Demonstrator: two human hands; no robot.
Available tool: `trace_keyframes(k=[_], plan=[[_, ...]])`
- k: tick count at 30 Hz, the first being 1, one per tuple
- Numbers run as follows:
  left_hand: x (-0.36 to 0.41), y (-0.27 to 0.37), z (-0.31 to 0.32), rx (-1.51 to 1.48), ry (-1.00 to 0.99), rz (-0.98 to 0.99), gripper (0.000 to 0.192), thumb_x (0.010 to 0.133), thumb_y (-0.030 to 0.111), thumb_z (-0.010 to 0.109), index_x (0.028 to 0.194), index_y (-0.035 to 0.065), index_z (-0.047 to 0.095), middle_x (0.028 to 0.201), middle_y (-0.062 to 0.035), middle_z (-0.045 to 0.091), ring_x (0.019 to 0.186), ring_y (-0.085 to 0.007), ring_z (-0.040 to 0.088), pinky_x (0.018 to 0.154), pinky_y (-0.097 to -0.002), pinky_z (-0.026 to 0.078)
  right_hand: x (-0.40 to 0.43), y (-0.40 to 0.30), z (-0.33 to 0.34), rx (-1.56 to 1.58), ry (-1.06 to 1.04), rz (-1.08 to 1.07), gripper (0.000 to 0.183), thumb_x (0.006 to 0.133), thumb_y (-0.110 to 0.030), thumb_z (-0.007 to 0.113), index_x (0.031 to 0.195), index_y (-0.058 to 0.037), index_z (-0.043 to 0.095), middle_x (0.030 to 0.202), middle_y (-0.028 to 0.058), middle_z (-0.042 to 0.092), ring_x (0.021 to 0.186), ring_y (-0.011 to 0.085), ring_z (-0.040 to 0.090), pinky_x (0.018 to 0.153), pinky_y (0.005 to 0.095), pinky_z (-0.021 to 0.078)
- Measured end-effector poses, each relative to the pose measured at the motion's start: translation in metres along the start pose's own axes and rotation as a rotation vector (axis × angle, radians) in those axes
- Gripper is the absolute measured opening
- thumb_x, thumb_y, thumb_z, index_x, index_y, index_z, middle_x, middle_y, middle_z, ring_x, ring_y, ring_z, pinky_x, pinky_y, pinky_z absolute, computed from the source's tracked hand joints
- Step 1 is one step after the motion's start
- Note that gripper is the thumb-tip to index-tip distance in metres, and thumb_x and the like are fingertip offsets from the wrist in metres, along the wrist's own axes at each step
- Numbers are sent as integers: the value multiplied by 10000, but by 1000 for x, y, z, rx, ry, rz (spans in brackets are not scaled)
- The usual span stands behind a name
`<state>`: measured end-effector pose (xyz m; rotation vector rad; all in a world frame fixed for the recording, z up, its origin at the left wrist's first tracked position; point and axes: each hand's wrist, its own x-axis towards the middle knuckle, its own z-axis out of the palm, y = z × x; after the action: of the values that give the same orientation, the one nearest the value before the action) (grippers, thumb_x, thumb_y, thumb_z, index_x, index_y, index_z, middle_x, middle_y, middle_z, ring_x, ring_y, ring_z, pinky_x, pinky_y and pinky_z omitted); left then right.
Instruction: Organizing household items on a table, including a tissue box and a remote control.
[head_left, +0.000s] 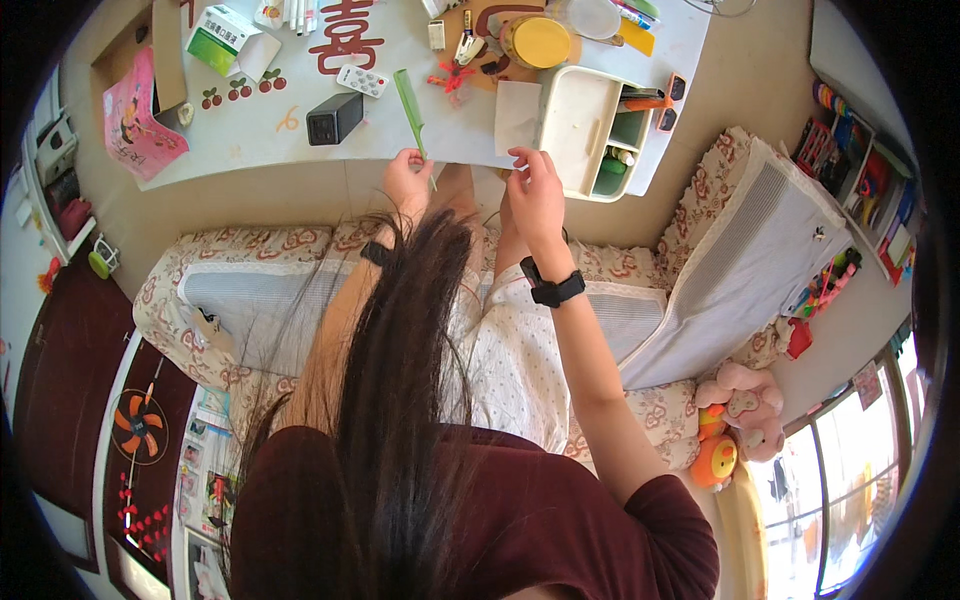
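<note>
My left hand (409, 180) holds a green rat-tail comb (409, 105) by its thin tail, just off the table's front edge; the teeth end points away over the tabletop. To the right, my right hand (537, 196) hovers by the table edge with curled fingers, near a sheet of paper (517, 118) and a cream divided tray (555, 112). Whether a small thing sits between its fingertips I cannot tell. Long dark hair (397, 315) hangs down between my arms, over the polka-dot white cloth on my lap. Each wrist wears a black band.
On the white table (247, 157) are a black box-shaped device (334, 118), a white remote control (362, 80), a medicine box (225, 45), a yellow-lidded jar (540, 43), a stapler (469, 49) and sunglasses (671, 102). A floral sofa (255, 244) lies behind, with plush toys (742, 409) at right.
</note>
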<state>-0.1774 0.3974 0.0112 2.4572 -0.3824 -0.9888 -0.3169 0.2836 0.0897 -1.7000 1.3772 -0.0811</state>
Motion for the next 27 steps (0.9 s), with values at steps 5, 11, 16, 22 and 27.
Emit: trace_keyframes(k=[5, 11, 16, 22, 27], plan=[[-28, 26, -26, -165, -239, 29, 161, 707, 96, 640, 824, 2, 580, 750, -86, 600, 661, -162, 578, 611, -283, 459, 2, -14, -1, 333, -66, 97, 293, 768, -47, 595, 1052, -35, 524, 916, 39, 562, 675, 87, 523, 617, 222, 449], [-65, 52, -26, 31, -270, 717, 120, 674, 144, 649, 756, 76, 593, 709, -33, 553, 679, -203, 561, 618, -309, 423, -7, -14, -33, 613, 105, 122, 330, 755, -57, 617, 1065, -33, 504, 802, 25, 542, 666, 79, 511, 581, 209, 432], [-87, 98, -14, 137, -328, 840, 111, 701, 165, 621, 796, 118, 586, 786, -1, 561, 804, -180, 542, 744, -306, 374, -34, -8, -110, 502, 123, 298, 171, 755, -57, 634, 913, -5, 593, 774, 60, 611, 650, 111, 592, 554, 207, 479], [-89, 115, 1, 179, -511, 513, 242, 767, 228, 567, 968, 98, 526, 953, -42, 547, 948, -197, 495, 834, -317, 346, -53, 29, -162, 435, 639, 164, 137, 720, -33, 678, 820, 8, 594, 750, 49, 607, 663, 95, 572, 581, 199, 473], [-79, 84, 15, 150, -393, 514, 261, 734, 237, 602, 962, 130, 533, 903, -18, 563, 881, -196, 526, 779, -332, 382, -32, 66, -120, 244, 563, 28, 160, 695, -24, 697, 802, 18, 587, 721, 32, 598, 671, 81, 534, 610, 202, 443]])
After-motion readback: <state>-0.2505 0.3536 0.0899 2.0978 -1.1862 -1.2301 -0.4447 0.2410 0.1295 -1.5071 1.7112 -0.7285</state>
